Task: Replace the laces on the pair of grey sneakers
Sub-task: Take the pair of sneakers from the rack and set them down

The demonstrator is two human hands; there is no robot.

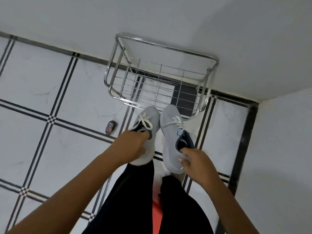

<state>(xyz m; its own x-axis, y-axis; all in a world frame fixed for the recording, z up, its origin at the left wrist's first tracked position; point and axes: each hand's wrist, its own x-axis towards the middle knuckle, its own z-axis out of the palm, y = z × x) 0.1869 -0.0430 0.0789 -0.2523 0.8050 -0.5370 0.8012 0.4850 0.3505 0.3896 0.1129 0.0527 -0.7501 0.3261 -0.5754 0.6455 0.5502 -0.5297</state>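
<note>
Clearly the job is at its very start: each hand holds one grey sneaker by the heel collar, the left hand (pixel 133 146) curled round the left sneaker (pixel 145 132), the right hand (pixel 194 162) pinching the right sneaker (pixel 172 141), both held above the tiled floor (pixel 50 115) just before a wire rack (pixel 160 78). Toes point away toward the rack, long axes roughly parallel, the white laces (pixel 145 120) still tied. Next, I judge, they need setting down and untying

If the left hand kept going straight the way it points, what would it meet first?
Probably the chrome wire shoe rack against the wall. The left hand, gripping a grey white-laced sneaker by its collar, points toward the rack's front rail; depth is unclear.
</note>
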